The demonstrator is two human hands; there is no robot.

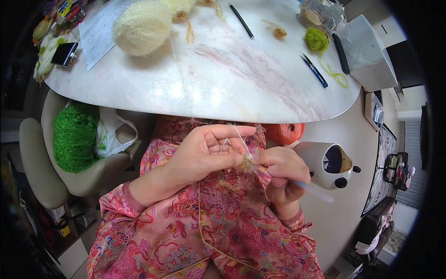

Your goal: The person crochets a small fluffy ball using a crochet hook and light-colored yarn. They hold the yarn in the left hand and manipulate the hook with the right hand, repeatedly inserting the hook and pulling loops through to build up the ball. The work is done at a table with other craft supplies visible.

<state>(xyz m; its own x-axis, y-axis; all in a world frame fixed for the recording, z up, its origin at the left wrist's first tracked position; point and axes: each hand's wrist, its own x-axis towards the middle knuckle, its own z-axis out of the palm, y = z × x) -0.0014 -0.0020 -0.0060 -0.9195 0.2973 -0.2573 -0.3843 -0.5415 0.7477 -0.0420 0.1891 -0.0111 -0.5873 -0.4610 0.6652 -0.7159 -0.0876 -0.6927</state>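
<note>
My left hand (216,150) pinches a small piece of fuzzy yellowish crochet work (246,164) between thumb and fingers, with a strand of pale yarn (240,135) running over its raised index finger. Close against the piece, my right hand (287,171) grips a tool with a translucent bluish handle (315,191), probably a crochet hook; its tip is hidden. Yarn trails over the table edge from the direction of a fluffy cream yarn ball (143,29).
On the marble table (223,80) lie a black pen (241,20), blue thread snips (314,70), a green yarn ball (316,39), a written sheet (95,43) and a phone (64,54). Green yarn (75,137) fills a chair at left; a grey bin (324,164) stands at right.
</note>
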